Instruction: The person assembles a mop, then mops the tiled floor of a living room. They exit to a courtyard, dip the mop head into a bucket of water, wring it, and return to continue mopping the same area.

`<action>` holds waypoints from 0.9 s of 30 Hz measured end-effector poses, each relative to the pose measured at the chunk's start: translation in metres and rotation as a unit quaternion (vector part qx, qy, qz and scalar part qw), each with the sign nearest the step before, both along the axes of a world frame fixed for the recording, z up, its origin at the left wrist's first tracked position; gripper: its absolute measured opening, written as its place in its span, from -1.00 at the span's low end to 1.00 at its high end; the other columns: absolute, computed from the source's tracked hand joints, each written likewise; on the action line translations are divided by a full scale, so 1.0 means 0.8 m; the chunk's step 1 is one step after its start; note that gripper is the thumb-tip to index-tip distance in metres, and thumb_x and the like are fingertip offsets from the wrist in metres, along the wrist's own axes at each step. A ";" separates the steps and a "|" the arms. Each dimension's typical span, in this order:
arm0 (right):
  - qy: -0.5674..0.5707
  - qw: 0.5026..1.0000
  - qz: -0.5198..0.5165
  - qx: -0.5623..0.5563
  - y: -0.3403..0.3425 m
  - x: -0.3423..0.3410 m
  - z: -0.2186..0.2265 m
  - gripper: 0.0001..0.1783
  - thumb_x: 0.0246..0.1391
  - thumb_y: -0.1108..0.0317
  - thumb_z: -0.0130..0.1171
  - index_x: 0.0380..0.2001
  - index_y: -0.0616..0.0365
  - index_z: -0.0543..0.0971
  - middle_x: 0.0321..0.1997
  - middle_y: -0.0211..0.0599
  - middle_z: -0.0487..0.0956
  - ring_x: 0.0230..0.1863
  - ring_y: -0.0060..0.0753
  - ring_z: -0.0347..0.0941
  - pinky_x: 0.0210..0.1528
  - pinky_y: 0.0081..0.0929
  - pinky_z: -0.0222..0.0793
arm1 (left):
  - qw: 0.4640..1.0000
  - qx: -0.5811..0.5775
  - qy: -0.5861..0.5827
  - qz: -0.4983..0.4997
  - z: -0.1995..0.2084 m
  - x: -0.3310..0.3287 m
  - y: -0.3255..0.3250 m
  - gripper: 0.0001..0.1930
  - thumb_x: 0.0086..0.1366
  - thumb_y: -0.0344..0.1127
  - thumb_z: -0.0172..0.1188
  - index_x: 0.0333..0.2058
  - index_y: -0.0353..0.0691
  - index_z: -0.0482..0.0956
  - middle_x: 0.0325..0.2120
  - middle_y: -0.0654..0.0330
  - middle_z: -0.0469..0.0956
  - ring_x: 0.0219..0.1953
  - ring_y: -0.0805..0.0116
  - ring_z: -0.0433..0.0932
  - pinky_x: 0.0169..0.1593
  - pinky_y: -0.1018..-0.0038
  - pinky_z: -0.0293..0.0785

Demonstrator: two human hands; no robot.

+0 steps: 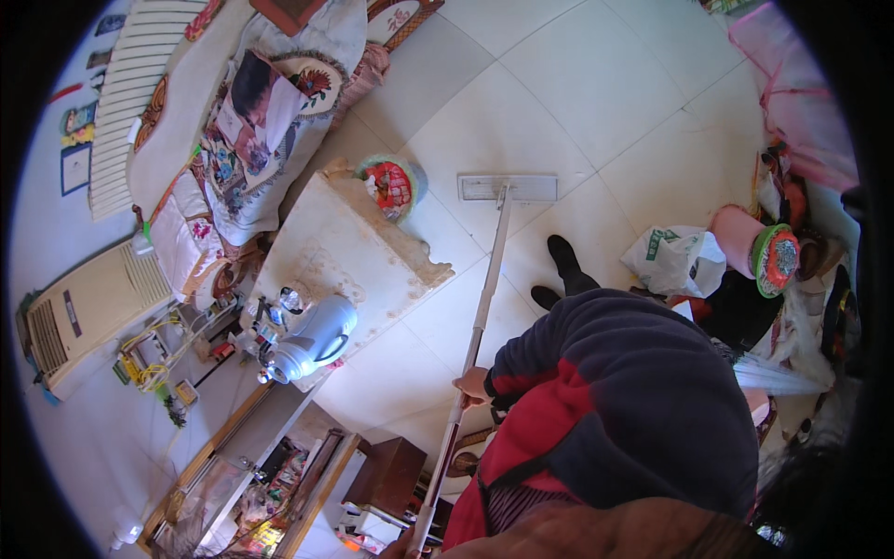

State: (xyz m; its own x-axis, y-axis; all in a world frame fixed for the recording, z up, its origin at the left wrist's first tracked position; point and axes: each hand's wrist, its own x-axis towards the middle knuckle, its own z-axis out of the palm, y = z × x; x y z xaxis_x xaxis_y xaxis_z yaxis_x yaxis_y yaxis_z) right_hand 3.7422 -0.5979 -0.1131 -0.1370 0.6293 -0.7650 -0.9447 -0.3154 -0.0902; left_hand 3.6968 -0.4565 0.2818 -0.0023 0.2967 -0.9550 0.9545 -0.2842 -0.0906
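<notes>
A flat mop (486, 289) with a long pole runs from the lower edge up to the middle of the head view. Its rectangular mop head (531, 189) lies flat on the tiled floor. My right hand (473, 385), at the end of a dark sleeve, is closed round the middle of the pole. Lower down, at the picture's edge, my left hand (400, 544) is closed on the pole near its upper end; only part of that hand shows. Both my dark shoes (562, 256) stand on the floor to the right of the pole.
Left of the mop stands a table (321, 242) bearing a blue thermos jug (317, 337). A bin with a red liner (389, 186) is beside it. A covered sofa (251, 177) lies beyond. At right are a white plastic bag (666, 256) and a pink bucket (734, 238).
</notes>
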 end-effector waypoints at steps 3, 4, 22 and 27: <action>-0.085 0.996 -0.009 -0.031 -0.015 0.038 0.014 -0.41 0.16 -0.02 -0.06 -0.68 0.28 0.58 -0.66 -0.22 0.59 -0.69 -0.36 0.51 -0.67 -0.40 0.39 | 0.998 0.007 0.000 0.056 0.009 0.025 -0.005 -0.38 0.25 -0.42 0.09 0.28 -0.16 0.14 -0.48 0.27 0.48 -0.60 0.58 0.38 -0.55 0.63 0.31; -0.309 0.949 0.060 -0.026 -0.026 0.056 0.000 -0.37 0.22 0.01 -0.16 -0.71 0.24 0.59 -0.70 -0.26 0.57 -0.75 -0.41 0.47 -0.63 -0.46 0.39 | 0.998 0.001 -0.007 0.068 0.004 0.036 -0.011 -0.39 0.25 -0.42 0.09 0.28 -0.16 0.14 -0.48 0.27 0.48 -0.59 0.58 0.38 -0.55 0.64 0.31; -0.496 0.771 -0.172 -0.360 -0.430 0.277 -0.247 -0.46 0.17 0.01 -0.02 -0.68 0.24 0.53 -0.72 -0.16 0.51 -0.75 -0.23 0.42 -0.68 -0.26 0.30 | 0.906 -0.233 -0.198 -0.293 -0.308 0.203 -0.221 -0.39 0.25 -0.45 0.04 0.28 -0.14 0.14 -0.47 0.24 0.52 -0.63 0.58 0.42 -0.60 0.63 0.35; -0.656 0.681 0.087 -0.313 -0.200 0.093 -0.258 -0.84 -0.06 0.26 0.16 -0.48 0.11 0.57 -0.53 -0.12 0.60 -0.43 -0.05 0.57 -0.36 -0.14 0.48 | 0.897 -0.146 -0.155 -0.388 -0.234 0.067 -0.030 -0.41 0.22 -0.30 0.05 0.25 -0.12 0.21 -0.40 0.14 0.57 -0.51 0.47 0.50 -0.40 0.51 0.46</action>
